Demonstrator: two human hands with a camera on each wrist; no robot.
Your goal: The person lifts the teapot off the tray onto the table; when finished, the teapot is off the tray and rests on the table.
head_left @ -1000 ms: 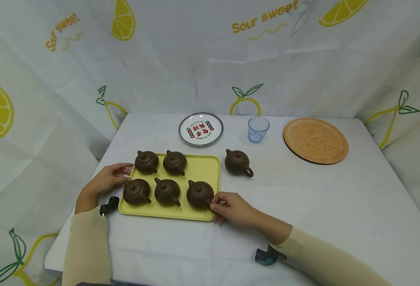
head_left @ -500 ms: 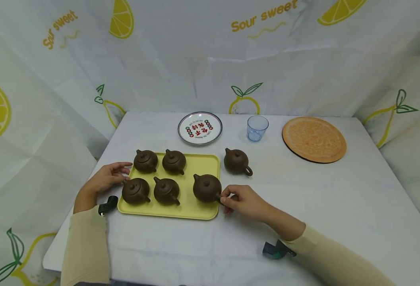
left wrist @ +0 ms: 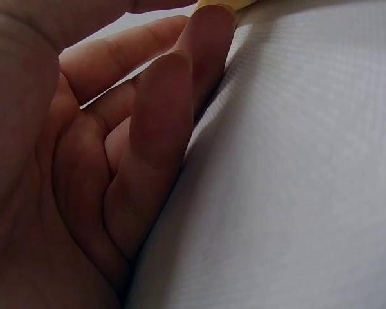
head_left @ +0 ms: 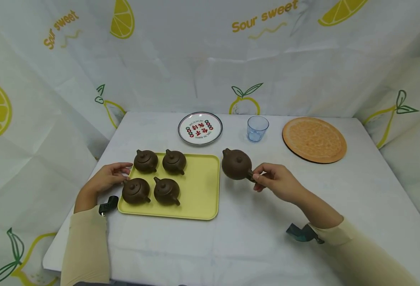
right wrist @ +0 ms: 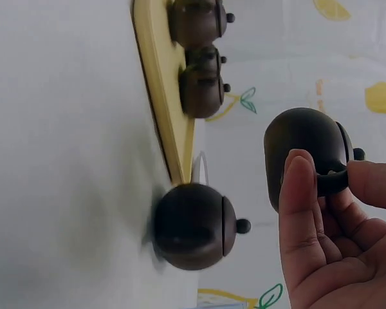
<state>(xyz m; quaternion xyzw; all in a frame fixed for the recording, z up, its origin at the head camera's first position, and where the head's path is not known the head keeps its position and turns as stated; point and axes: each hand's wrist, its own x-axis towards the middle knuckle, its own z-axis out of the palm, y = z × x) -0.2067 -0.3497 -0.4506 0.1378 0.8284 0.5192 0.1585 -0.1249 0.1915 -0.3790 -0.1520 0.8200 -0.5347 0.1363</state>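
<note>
In the head view, my right hand (head_left: 279,182) pinches the handle of a dark brown teapot (head_left: 236,164) and holds it up off the table, right of the yellow tray (head_left: 202,186). A second brown teapot (right wrist: 192,226) stands on the table below it, as the right wrist view shows; from the head it is hidden behind the held one. Several matching teapots (head_left: 167,190) sit on the tray's left and middle. My left hand (head_left: 106,177) lies at the tray's left edge with loosely bent fingers (left wrist: 161,109), fingertips right at the rim, beside the front-left teapot (head_left: 135,191).
A white plate (head_left: 200,129) with red characters lies behind the tray. To its right stand a blue glass (head_left: 257,128) and, farther right, a round orange-brown mat (head_left: 314,140). A lemon-print cloth (head_left: 181,55) hangs along the back and sides.
My right hand has lifted the front-right teapot off the tray by its handle and carried it right and back, over the teapot on the table. The left hand stays put.
</note>
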